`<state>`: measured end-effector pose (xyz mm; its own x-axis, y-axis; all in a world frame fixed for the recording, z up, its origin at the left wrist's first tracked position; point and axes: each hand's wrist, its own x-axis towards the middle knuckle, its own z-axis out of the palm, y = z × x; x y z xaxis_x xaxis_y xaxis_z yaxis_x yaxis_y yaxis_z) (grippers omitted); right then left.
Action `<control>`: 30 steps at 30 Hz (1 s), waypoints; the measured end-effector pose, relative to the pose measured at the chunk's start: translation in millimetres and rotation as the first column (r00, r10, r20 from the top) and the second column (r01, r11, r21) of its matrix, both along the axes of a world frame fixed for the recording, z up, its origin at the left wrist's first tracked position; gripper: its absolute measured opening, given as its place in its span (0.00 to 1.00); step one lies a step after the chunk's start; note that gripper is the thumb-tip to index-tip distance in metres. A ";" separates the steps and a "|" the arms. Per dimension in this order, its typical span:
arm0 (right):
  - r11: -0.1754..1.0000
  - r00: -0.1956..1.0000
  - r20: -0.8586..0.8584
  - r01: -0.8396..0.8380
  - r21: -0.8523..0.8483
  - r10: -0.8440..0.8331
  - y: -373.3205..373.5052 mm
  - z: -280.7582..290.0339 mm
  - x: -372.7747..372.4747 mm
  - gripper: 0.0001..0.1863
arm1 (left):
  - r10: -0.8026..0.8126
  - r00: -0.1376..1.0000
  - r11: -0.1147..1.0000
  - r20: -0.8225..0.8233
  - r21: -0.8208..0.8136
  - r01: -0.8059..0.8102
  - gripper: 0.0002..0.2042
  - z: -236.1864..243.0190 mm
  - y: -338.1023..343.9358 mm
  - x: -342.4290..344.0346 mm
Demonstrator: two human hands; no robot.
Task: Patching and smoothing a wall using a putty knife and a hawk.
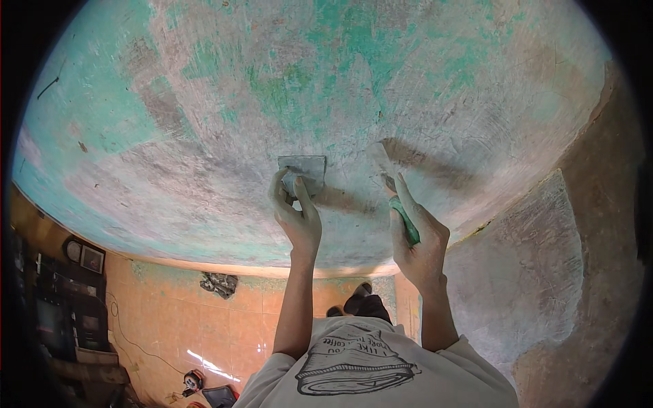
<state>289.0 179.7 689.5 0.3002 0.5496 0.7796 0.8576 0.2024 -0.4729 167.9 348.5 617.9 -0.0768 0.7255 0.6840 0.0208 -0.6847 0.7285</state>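
A square, grey flat plate tool point(311, 170), like a small plastering board or scraper, is in my left hand point(296, 216), thumb and fingers gripping it just in front of the wall point(340, 68). My right hand point(423, 246) is closed round the green handle point(402, 214) of a putty knife, whose pale blade point(381, 155) is at the wall surface a little right of the plate and casts a shadow. The wall is rough, with patchy turquoise, pinkish white and grey coats. Whether the plate touches the wall I cannot tell.
An adjoining grey patched wall point(510, 265) is at right. Below are the orange tiled floor point(248, 306), my dark-shod feet point(360, 296) and a dark crumpled bundle point(218, 284). At left stand dark shelves with electronic items point(58, 313), a cable and small objects point(194, 384) on the floor.
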 end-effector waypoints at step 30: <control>0.999 0.994 -0.103 -0.045 0.005 0.045 4.1 1.1 -11.9 0.26 | 0.025 1.000 1.000 0.013 0.015 -0.026 0.16 -2.9 0.0 0.1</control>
